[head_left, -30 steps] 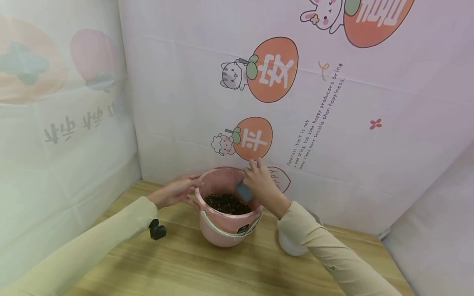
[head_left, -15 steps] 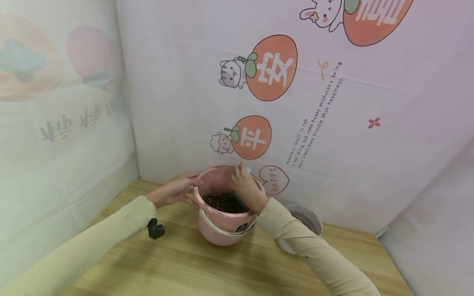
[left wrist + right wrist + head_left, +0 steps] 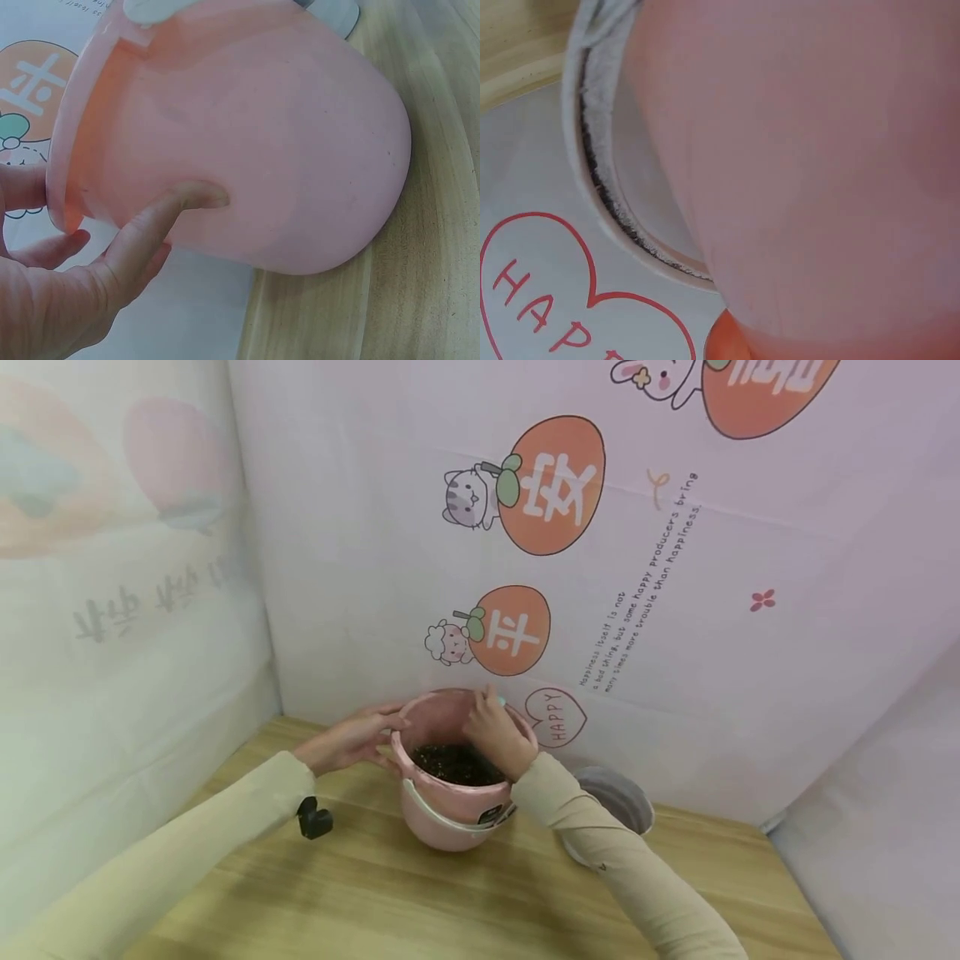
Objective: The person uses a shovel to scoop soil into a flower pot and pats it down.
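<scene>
A pink bucket (image 3: 450, 818) with a pale handle stands on the wooden table, dark soil (image 3: 450, 764) inside. My left hand (image 3: 352, 741) grips its left rim. Seen in the left wrist view, the left hand (image 3: 82, 285) has digits on both sides of the rim, one pressing the outer wall. Over the bucket's right side, my right hand (image 3: 495, 732) reaches in with curled fingers around a small trowel (image 3: 501, 701). Only the trowel's teal handle end shows; its blade is hidden. A pink surface, apparently the bucket (image 3: 802, 165), fills most of the right wrist view.
A grey pot (image 3: 618, 797) stands right of the bucket, partly behind the right forearm. Its whitish rim (image 3: 574, 135) shows in the right wrist view. Printed cloth (image 3: 360, 568) rises behind the table (image 3: 360, 902) and at both sides.
My right hand has moved left and down into the bucket, taking the trowel's blue-grey blade out of sight. The grey pot has become more visible. My left hand keeps its grip on the rim.
</scene>
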